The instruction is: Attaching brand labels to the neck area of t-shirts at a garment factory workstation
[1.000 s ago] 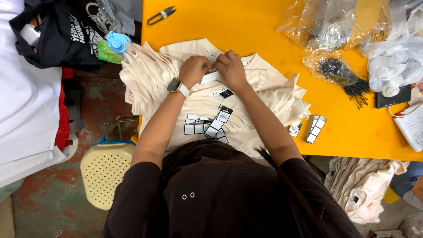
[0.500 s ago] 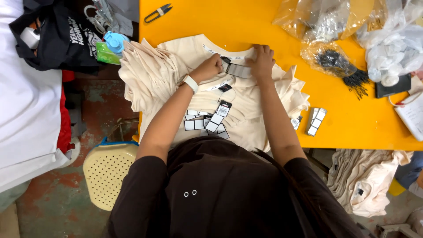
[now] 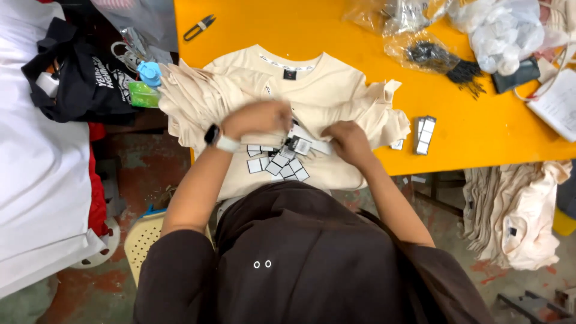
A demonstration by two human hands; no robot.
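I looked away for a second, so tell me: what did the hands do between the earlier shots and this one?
Both hands came back from the shirt's collar toward the person. The left hand and right hand now hold a tag between them above the loose tags. The neckline, covered before, shows again. The cream shirt, the yellow table, the small stack of tags and the snips lie as before.

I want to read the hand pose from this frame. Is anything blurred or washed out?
Head view: the left hand is smeared by motion blur, fingers indistinct; the right hand is sharper; the cream shirt and yellow table are evenly lit, no hard shadows; the clear bags show mild glare.
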